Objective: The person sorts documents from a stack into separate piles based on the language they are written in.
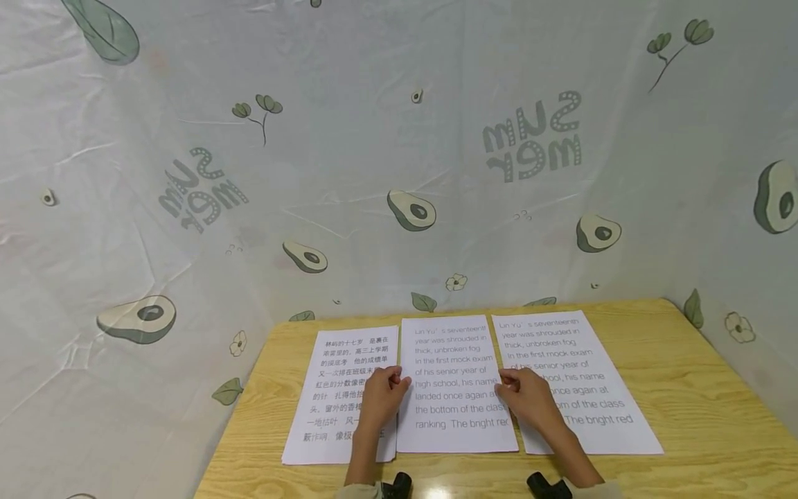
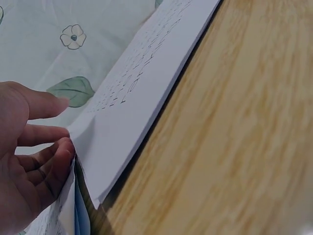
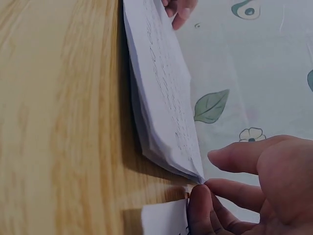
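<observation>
Three stacks of printed paper lie side by side. The middle stack point(image 1: 451, 388) carries English text, as does the right stack point(image 1: 592, 367); the left stack point(image 1: 337, 402) has Chinese text. My left hand point(image 1: 385, 398) touches the middle stack's left edge with its fingertips, thumb raised apart from the paper in the left wrist view. Opposite it, my right hand point(image 1: 530, 398) has its fingertips against the right edge, its thumb point(image 3: 232, 157) also apart from the sheets. Slightly uneven layers show along the middle stack's edge point(image 3: 139, 115) in the right wrist view. Each hand covers part of an outer stack.
The stacks lie on a wood-grain table point(image 1: 698, 388). A pale cloth point(image 1: 349, 138) printed with avocados and leaves hangs behind the table and along both sides. Dark wrist devices point(image 1: 548, 485) show at the bottom of the head view.
</observation>
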A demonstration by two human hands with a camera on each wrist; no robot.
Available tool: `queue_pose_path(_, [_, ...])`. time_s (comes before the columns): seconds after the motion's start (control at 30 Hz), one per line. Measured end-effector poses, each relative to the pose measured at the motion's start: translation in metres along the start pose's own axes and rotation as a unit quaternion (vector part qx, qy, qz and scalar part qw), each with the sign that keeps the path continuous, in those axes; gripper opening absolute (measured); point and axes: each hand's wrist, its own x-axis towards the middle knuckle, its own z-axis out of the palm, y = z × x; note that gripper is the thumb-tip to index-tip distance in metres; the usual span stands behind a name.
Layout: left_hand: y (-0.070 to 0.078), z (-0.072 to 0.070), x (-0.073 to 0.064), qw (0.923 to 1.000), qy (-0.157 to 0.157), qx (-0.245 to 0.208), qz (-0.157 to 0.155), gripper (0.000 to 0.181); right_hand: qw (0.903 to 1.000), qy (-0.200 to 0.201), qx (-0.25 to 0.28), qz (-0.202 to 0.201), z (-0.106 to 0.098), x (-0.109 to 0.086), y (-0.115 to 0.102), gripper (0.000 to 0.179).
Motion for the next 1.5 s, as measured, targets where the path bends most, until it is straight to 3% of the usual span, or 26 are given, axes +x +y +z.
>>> queue_pose_path(0.47, [0.011, 0.000, -0.002, 0.9994, 0.015, -0.014, 0.028, 0.035, 0.9995, 0.013, 0.022, -0.017, -0.001, -0.003, -0.004, 0.040])
queue_pose_path(0.83, [0.013, 0.000, -0.003, 0.9985, 0.009, -0.047, 0.026, 0.042, 0.9982, 0.026, 0.047, -0.028, -0.002, -0.003, -0.006, 0.038])
queue_pose_path(1.1, [0.011, -0.010, -0.001, 0.9955, 0.018, -0.093, 0.009, 0.043, 0.9971, 0.017, 0.073, -0.014, -0.008, 0.000, -0.002, 0.040])
queue_pose_path(1.33, [0.007, -0.016, 0.000, 0.9854, 0.006, -0.169, -0.021, 0.043, 0.9915, -0.012, 0.129, 0.017, -0.014, 0.001, -0.002, 0.044])
queue_pose_path(1.5, [0.008, -0.017, -0.001, 0.9832, 0.005, -0.181, -0.024, 0.043, 0.9902, -0.016, 0.137, 0.021, -0.015, 0.003, -0.002, 0.045])
